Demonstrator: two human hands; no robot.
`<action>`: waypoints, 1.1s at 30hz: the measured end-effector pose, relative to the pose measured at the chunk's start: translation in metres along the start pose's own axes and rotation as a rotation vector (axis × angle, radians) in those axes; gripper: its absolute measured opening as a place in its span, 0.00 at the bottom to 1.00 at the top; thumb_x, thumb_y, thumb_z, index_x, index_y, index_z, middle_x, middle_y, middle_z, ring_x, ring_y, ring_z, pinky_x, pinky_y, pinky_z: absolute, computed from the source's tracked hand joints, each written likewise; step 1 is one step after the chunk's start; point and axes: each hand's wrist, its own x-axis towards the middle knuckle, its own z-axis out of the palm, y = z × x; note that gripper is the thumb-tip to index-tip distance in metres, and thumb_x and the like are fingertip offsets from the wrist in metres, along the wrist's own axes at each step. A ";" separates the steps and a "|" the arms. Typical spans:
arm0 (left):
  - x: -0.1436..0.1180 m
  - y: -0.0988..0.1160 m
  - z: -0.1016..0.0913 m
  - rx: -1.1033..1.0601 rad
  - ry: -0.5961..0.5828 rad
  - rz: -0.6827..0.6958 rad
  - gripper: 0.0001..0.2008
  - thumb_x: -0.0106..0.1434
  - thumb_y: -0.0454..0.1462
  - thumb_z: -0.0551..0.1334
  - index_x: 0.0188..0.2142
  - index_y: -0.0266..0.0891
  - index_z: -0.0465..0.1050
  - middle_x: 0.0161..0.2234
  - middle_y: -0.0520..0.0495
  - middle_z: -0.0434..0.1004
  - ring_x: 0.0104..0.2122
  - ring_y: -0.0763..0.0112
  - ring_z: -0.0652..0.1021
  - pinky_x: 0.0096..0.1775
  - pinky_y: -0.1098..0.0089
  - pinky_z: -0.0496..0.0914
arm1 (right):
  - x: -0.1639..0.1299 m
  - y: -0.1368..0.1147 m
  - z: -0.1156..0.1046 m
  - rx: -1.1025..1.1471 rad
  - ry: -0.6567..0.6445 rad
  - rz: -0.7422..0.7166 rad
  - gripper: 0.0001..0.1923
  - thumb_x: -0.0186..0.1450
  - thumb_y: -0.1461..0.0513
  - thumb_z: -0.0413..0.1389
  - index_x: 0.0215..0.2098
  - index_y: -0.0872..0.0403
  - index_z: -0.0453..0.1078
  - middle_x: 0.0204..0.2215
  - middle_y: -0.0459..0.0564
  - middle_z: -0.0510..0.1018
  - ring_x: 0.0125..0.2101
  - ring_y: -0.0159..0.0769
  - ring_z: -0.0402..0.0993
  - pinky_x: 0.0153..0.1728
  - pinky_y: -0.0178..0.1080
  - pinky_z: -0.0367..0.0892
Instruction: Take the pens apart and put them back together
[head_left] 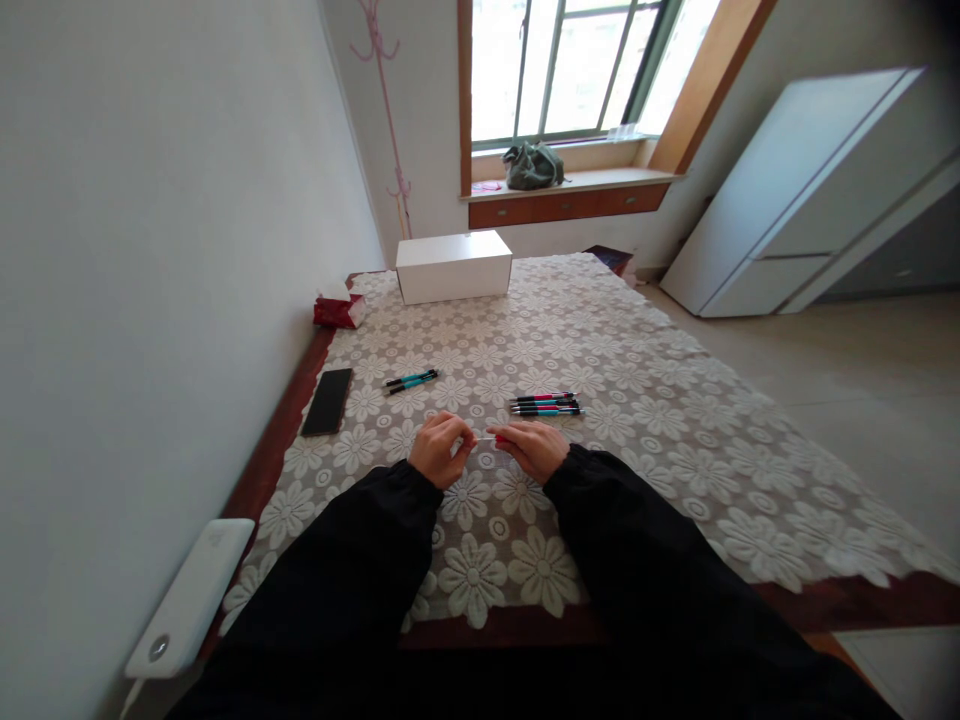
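In the head view my left hand [441, 450] is closed, its thumb and fingertips pinching one end of a thin white rod [485, 438] that looks like a pen refill. The rod's other end meets a small red pen part [500, 440] in my right hand [536, 450], whose fingers are closed and hide most of it. Just beyond my right hand lies a row of several pens [546, 404] in black, red and teal. Two teal and black pens [412, 381] lie together beyond my left hand.
A dark phone [328, 402] lies at the left, with a red tissue pack [339, 311] behind it. The white box [454, 267] stands at the table's far end. A white power strip-like device [190, 600] sits by the wall. A flowered lace cloth [637, 480] covers the table.
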 end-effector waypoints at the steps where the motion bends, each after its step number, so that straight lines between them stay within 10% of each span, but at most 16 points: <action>1: 0.000 0.000 0.000 0.003 -0.003 0.000 0.09 0.64 0.36 0.62 0.27 0.42 0.68 0.30 0.47 0.76 0.36 0.64 0.76 0.41 0.63 0.71 | 0.000 0.000 0.001 0.007 -0.002 0.018 0.14 0.72 0.58 0.52 0.53 0.49 0.71 0.40 0.52 0.82 0.36 0.38 0.78 0.37 0.36 0.67; 33: 0.000 -0.003 0.002 -0.041 0.061 0.025 0.09 0.64 0.32 0.60 0.27 0.41 0.67 0.28 0.48 0.75 0.35 0.65 0.74 0.38 0.65 0.70 | 0.003 0.000 0.001 0.206 0.160 -0.093 0.10 0.74 0.61 0.47 0.40 0.52 0.69 0.32 0.51 0.74 0.34 0.37 0.73 0.37 0.37 0.68</action>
